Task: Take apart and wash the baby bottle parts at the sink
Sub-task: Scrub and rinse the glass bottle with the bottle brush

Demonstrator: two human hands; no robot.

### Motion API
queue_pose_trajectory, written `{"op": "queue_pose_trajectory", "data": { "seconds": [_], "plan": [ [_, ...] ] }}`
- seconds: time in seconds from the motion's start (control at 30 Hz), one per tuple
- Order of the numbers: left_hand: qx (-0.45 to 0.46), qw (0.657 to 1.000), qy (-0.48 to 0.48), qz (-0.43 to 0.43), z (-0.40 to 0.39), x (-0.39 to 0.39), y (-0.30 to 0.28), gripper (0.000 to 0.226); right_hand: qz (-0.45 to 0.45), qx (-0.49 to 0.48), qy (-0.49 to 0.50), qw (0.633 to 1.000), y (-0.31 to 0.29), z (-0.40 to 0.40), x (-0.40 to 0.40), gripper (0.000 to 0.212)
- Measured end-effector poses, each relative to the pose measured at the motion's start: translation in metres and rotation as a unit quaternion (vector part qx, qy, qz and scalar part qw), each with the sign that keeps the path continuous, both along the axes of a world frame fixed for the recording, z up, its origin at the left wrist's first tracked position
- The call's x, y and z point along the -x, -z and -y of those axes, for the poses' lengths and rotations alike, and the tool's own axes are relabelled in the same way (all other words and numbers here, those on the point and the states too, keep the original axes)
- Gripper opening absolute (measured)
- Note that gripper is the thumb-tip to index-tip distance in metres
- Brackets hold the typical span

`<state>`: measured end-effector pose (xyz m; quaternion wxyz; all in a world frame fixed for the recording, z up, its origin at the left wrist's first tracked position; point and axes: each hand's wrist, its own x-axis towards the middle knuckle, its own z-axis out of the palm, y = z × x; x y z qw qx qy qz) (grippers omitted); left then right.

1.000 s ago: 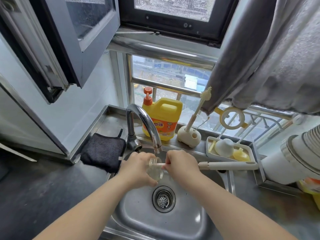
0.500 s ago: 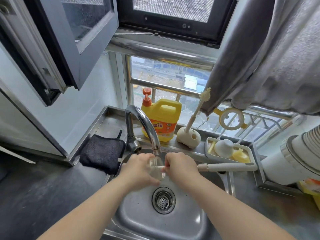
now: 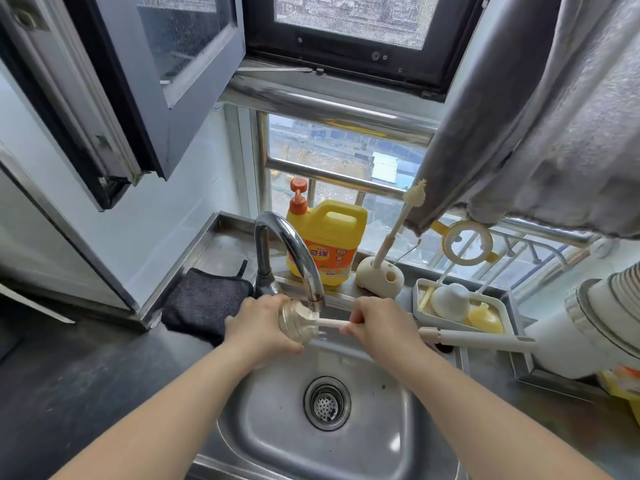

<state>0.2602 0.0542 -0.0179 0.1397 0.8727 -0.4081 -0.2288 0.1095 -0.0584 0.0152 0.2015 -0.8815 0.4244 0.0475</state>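
My left hand [image 3: 258, 323] grips a clear baby bottle [image 3: 298, 322] on its side under the faucet spout [image 3: 304, 265], above the steel sink [image 3: 367, 441]. My right hand [image 3: 381, 323] grips the cream handle of a bottle brush [image 3: 478, 339]; its thin front end [image 3: 329, 323] runs into the bottle's mouth, and the brush head is hidden inside. The long handle sticks out to the right over the counter. A white tray [image 3: 509, 308] at the back right holds a white dome-shaped part [image 3: 450, 301] and a yellow part [image 3: 485, 315].
A yellow detergent jug [image 3: 329, 240] with an orange pump stands behind the faucet. Beside it a small brush stands in a cream holder [image 3: 379, 278]. A dark cloth [image 3: 204, 299] lies left of the sink. A grey curtain [image 3: 540, 116] hangs at the upper right, and a white appliance [image 3: 588, 323] sits at the right.
The bottle has risen slightly toward the spout, and more of the brush's thin shaft shows between my hands. Both hands keep their grips.
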Motion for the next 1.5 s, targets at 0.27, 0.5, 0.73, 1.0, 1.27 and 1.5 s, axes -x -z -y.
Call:
{"op": "queue_pose_trajectory", "data": {
  "seconds": [0.27,0.5,0.73,1.0,1.27,1.5],
  "plan": [
    [-0.010,0.997,0.066,0.034,0.003,0.007,-0.003,0.076,-0.009,0.010,-0.028,1.000,-0.003,-0.003,-0.008,0.019],
    [0.035,0.994,0.097,0.039,0.007,0.017,-0.005,0.072,0.001,0.027,-0.040,0.999,0.002,-0.009,-0.016,0.014],
    [0.048,0.993,0.104,-0.007,0.001,0.011,0.007,0.089,0.045,-0.015,0.009,0.999,0.013,-0.005,-0.008,0.021],
    [0.012,0.986,0.162,0.043,-0.002,0.000,0.013,0.064,0.037,-0.039,-0.005,0.999,0.020,-0.014,-0.007,0.020],
    [-0.035,0.978,0.178,0.103,0.005,-0.008,0.006,0.095,0.061,-0.020,-0.027,0.998,0.015,-0.017,-0.006,0.018],
    [-0.018,0.970,0.187,0.156,-0.004,-0.007,0.014,0.085,0.010,-0.028,-0.029,0.999,0.012,-0.012,0.002,0.018]
  ]
}}
